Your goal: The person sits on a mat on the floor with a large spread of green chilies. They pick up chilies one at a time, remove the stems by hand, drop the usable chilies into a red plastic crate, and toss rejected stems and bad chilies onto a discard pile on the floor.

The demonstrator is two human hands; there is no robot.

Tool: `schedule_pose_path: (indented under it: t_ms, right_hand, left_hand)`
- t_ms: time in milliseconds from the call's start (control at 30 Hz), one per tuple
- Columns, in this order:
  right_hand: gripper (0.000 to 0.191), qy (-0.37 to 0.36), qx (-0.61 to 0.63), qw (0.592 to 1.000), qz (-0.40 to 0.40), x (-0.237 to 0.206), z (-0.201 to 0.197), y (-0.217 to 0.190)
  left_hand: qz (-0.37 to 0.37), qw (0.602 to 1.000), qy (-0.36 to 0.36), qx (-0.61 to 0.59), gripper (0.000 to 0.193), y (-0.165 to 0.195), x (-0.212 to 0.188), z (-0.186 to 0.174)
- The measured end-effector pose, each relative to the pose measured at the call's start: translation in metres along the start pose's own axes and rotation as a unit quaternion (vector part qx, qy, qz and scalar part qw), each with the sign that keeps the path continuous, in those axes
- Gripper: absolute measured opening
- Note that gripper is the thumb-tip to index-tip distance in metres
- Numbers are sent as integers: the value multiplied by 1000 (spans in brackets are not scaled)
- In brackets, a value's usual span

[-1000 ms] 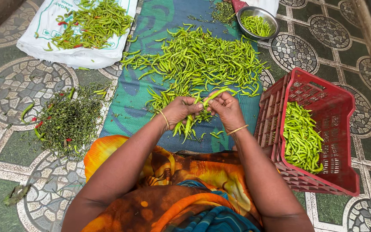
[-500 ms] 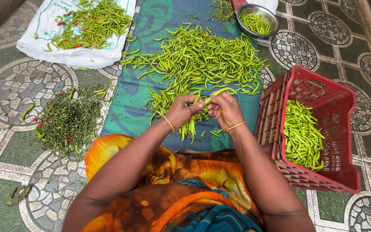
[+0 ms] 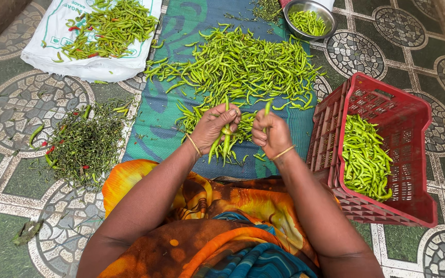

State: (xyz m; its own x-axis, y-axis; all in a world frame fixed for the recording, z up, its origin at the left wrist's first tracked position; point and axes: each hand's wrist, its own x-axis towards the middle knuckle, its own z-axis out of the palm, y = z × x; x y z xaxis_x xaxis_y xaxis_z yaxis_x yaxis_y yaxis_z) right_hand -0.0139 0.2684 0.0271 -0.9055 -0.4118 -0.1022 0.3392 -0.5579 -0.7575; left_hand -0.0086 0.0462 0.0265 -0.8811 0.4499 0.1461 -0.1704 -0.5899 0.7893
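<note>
My left hand (image 3: 213, 124) grips a bunch of green chillies (image 3: 225, 144) that hang down from the fist over the blue-green mat (image 3: 171, 128). Just to its right, my right hand (image 3: 271, 135) is closed around a single green chilli (image 3: 267, 109) whose tip sticks up above the fingers. Both hands hover above the near edge of a big heap of green chillies (image 3: 243, 67) spread across the mat. Each wrist wears a thin gold bangle.
A red plastic crate (image 3: 418, 128) with green chillies in it stands at the right. A pile of stalks and scraps (image 3: 83, 144) lies on the patterned tile floor at the left. A white sack (image 3: 93, 67) bearing chillies and a steel bowl (image 3: 309, 6) sit at the back.
My hands have drawn slightly apart. The right hand has pulled one chilli out of the bunch and holds it upright, while the left keeps the bunch.
</note>
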Motion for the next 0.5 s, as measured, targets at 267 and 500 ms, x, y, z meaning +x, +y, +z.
schedule_pose_path:
  t_ms: [267,500]
  right_hand:
    - [28,149,-91,984,-47,-6,44,19]
    - [14,130,-93,981,-109,2,17,7]
  left_hand:
    - [19,998,-21,-57,18,4,-3,0]
    - [45,997,23,-64,19,4,1,-5]
